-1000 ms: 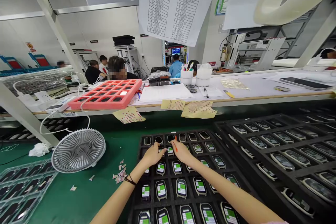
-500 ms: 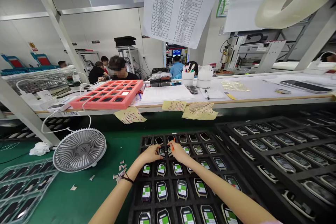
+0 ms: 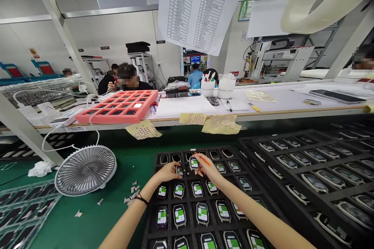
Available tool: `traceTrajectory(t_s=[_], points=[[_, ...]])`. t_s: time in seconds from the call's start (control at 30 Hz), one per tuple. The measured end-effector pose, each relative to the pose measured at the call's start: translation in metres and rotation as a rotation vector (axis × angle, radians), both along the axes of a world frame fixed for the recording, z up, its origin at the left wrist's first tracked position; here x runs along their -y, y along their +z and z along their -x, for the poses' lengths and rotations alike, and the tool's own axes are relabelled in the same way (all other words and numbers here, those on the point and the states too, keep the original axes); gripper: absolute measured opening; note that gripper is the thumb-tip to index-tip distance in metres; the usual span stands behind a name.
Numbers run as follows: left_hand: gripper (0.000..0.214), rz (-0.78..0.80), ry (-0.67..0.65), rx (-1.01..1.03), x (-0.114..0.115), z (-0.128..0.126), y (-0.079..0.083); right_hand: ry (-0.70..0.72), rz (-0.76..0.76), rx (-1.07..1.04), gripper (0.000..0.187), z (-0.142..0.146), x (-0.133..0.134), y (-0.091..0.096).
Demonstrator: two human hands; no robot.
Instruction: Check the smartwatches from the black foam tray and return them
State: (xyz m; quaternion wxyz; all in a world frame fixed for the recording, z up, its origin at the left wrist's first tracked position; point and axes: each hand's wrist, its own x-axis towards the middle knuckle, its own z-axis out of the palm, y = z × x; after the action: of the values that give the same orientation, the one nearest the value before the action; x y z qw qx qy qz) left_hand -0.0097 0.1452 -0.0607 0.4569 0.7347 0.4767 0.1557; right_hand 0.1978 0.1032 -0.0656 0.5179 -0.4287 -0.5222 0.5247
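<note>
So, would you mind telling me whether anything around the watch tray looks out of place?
Yes: torn paper scraps lie scattered on the green mat left of the black tray, loose litter beside the orderly rows of smartwatches.

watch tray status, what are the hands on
Left hand fingertips on a watch in the black tray. Right hand holding an orange stick, fingers at the next watch. Nothing in the way.
</note>
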Motion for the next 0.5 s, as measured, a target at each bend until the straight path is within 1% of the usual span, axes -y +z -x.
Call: traceTrajectory(t_s=[0.1,0.2,0.3,0.4,0.5], points=[[0.051,-0.056,0.072,0.065,0.005,0.002,0.002,0.037,0.037,-0.083,0.035,-0.018,0.016,0.008],[0.055,-0.090,0.124,0.133,0.008,-0.004,0.007,0.071,0.069,-0.145,0.038,-0.032,0.025,0.012],[0.062,-0.009,0.103,0.333,0.013,-0.021,0.014,0.059,0.079,-0.161,0.037,-0.039,0.027,0.012],[0.060,0.099,0.090,0.532,0.022,-0.040,0.019,0.061,0.071,-0.157,0.036,-0.042,0.026,0.010],[0.053,0.082,0.094,0.548,0.029,-0.049,0.021,0.074,0.052,-0.126,0.037,-0.044,0.027,0.009]])
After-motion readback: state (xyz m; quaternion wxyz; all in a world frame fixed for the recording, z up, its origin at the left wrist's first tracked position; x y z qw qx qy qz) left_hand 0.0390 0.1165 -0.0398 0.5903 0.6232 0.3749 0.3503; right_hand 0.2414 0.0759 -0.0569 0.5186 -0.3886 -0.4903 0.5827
